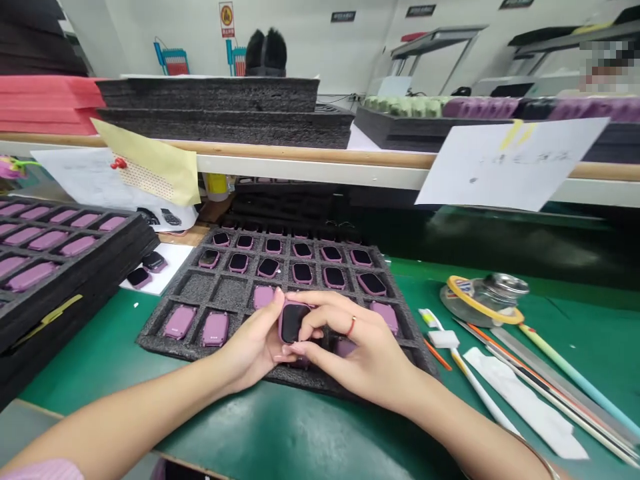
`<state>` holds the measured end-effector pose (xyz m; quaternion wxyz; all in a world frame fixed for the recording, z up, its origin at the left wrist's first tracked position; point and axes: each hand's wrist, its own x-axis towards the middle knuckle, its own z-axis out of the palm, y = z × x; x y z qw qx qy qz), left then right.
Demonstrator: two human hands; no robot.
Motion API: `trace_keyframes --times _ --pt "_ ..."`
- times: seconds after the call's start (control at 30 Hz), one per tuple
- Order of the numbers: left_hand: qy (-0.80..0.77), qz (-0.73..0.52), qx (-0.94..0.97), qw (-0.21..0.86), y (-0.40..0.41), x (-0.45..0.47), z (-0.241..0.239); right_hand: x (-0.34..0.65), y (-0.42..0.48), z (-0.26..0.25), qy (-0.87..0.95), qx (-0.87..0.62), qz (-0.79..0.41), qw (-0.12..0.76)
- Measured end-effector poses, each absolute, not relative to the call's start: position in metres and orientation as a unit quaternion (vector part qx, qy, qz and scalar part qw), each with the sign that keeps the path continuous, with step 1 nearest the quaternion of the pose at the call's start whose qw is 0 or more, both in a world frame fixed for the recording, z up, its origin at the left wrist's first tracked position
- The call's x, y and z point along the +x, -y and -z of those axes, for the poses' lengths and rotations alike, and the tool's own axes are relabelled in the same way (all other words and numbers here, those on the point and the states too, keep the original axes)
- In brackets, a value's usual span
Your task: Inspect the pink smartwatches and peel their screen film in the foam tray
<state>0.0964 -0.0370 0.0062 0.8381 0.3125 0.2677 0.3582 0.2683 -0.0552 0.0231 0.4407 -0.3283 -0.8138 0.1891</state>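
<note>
Between my two hands is a purple smartwatch body (293,323) with a black screen facing me. My left hand (260,340) grips its left edge, thumb at the top left corner and fingers beneath. The fingers of my right hand (360,340) close on its right side and lower edge. Both hands are over a black foam tray (190,287) divided into square compartments. In the far rows the watch bodies (303,273) lie screen up; in the nearer rows several purple ones (216,329) lie back up. My hands hide part of the near compartments.
Stacked foam trays (75,320) with purple watch bodies stand at left, near two dark watches (139,277) on white paper. On the right lie a toothbrush (470,373), a white cloth strip (525,403), thin sticks and a glass bottle (480,300). A shelf (310,160) crosses behind.
</note>
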Motion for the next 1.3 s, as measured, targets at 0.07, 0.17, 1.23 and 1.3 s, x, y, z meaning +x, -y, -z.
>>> trace_keyframes --times 0.07,0.17,1.23,1.3 --pt "-0.264 -0.361 0.309 0.839 0.037 0.096 -0.006 0.267 0.054 -0.022 0.811 -0.325 -0.162 0.459" --pt "-0.255 -0.366 0.31 0.84 0.038 0.095 -0.005 0.269 0.052 -0.024 0.794 -0.357 -0.135 0.474" --pt "-0.227 -0.342 0.313 0.856 0.039 0.092 -0.003 0.273 0.057 -0.02 0.727 -0.392 -0.248 0.506" --pt "-0.23 -0.34 0.312 0.857 0.039 0.092 -0.002 0.272 0.055 -0.015 0.759 -0.385 -0.255 0.458"
